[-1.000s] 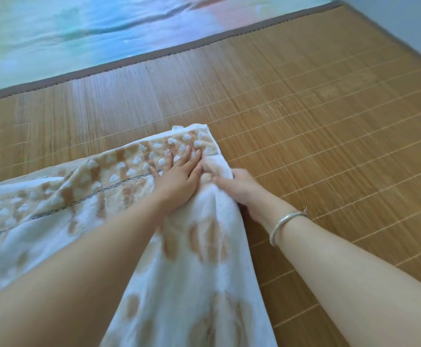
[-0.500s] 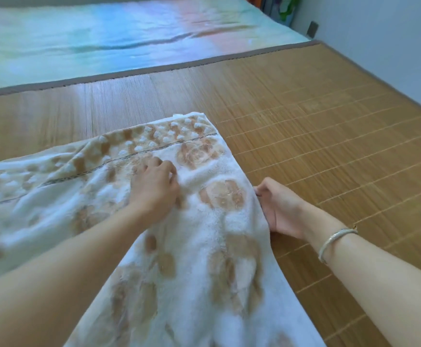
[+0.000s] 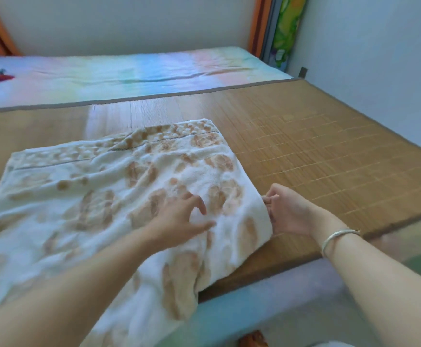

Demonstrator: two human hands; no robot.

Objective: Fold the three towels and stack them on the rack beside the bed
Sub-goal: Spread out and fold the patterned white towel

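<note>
Head view: a bed covered by a bamboo mat (image 3: pixel 317 151) is seen from above, with both forearms reaching in from the near edge.
Towel: a white towel with tan flower prints (image 3: pixel 109 196) is laid rumpled over the left half of the mat, its near end draped over the bed's near edge.
Left hand: the left hand (image 3: pixel 179 216) is rested on top of the towel, fingers loosely spread, thumb out to the right.
Right hand: the towel's right edge is pinched by the curled fingers of the right hand (image 3: pixel 287 211).
Bracelet: a silver bangle (image 3: pixel 337 236) is worn on the right wrist.
Far side: a pastel sheet (image 3: pixel 134 73) is spread beyond the mat.
</note>
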